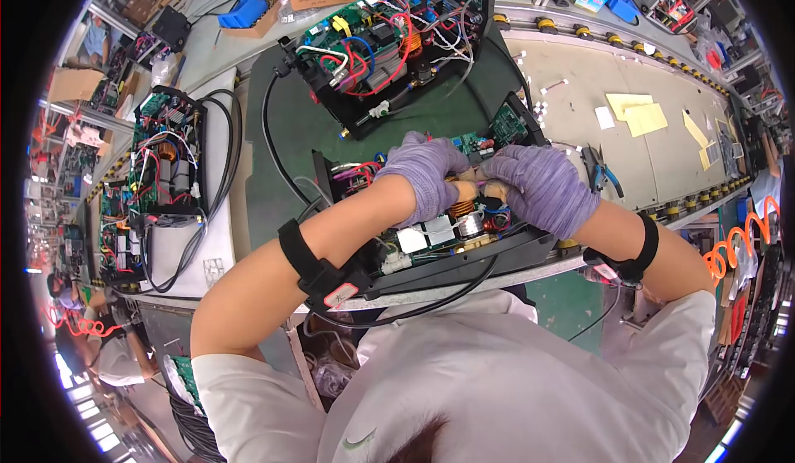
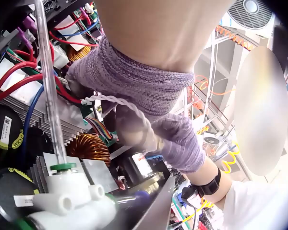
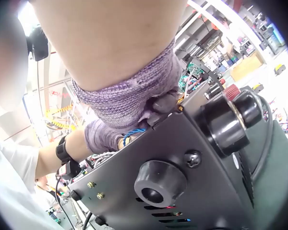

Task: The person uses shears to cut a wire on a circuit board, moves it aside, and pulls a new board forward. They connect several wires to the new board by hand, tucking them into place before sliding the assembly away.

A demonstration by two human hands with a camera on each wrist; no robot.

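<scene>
**As Logged at the Bench Edge: Open Power Unit, Both Hands Inside**

While I watched from the remote station, the power unit lay open-topped at the centre of the bench, close against the person at 6 o'clock.

- **Left hand**: gloved in purple knit. Its fingers were curled narrow, with the tips sunk into the wiring just above the copper coil. I could not tell whether they pinched anything.
- **Right hand**: gloved alike and reaching in from 3 o'clock. Its fingers were bunched against the left hand's tips, and what they held was hidden from me.
- **Handling, by my judgement:** the unit looked heavy for its size, given the coil, the finned heat sink and the metal case. The shell seemed stiff, the boards fragile, and the leads soft and easily pulled from their plugs. I would have gripped it by the case walls or the edges of the front panel. I would not have gripped a knob, a board or a wire.
- **Surroundings:** a second unit lay at 12 o'clock and a third unit at 9 o'clock. Pliers lay at 3 o'clock, just beside the right hand.
</scene>
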